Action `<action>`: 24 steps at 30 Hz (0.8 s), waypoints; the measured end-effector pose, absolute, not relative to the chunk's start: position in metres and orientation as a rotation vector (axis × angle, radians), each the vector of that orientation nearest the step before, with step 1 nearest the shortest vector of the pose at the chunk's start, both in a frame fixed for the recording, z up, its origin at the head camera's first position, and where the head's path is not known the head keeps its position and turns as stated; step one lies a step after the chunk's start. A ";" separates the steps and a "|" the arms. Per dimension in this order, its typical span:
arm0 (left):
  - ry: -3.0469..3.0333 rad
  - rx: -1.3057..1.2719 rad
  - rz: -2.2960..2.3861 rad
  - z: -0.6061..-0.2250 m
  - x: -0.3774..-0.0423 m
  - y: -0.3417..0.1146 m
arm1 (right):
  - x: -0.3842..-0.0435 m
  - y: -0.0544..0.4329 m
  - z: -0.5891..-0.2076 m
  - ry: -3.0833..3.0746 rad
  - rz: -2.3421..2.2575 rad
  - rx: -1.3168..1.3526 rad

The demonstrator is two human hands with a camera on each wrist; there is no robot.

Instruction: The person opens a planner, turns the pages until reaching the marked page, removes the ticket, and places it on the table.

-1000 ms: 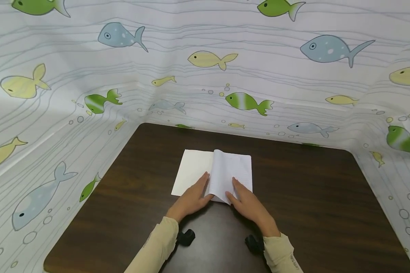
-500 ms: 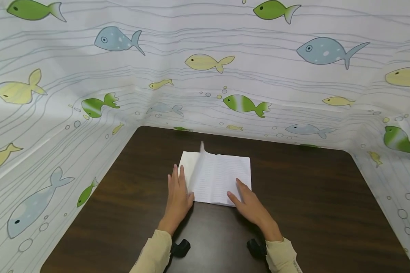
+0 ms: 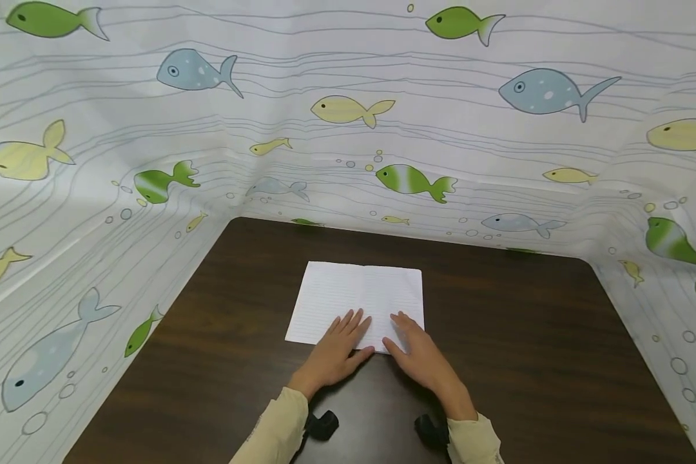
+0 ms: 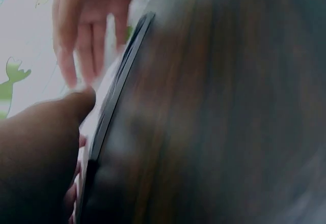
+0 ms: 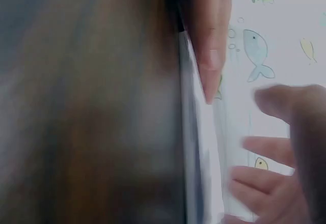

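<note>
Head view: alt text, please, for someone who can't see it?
A person's left hand and right hand extend over the near edge of an open white lined-paper notebook on a dark brown wood-grain table. Behind hangs a white sheet printed with green, blue and yellow fish.

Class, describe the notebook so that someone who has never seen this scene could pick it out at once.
Start with the dark brown table below the white, fish-printed covering. Around its middle, the left hand and right hand reach over the near edge of the notebook. It lies open, its plain white ruled pages unlike the wood or fish print.
</note>
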State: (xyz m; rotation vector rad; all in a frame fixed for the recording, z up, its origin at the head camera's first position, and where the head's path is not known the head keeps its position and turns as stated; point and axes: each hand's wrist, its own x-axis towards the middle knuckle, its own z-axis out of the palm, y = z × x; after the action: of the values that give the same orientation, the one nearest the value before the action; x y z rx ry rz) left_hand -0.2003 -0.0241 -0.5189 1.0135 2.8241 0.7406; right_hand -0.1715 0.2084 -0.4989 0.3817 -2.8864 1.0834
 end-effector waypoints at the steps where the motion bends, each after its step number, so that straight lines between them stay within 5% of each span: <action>1: 2.830 1.012 0.715 -0.520 -0.199 -0.024 | -0.171 0.209 -0.500 -2.855 1.059 0.404; 24: 2.737 0.973 0.705 -0.511 -0.222 -0.039 | -0.180 0.217 -0.505 -2.851 0.726 0.410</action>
State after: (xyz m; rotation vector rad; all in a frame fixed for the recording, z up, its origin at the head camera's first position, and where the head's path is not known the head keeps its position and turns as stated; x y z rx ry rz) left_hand -0.2222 -0.0393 -0.5106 0.9731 2.7368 0.7046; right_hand -0.1801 0.2168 -0.5050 0.4099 -2.8514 0.7255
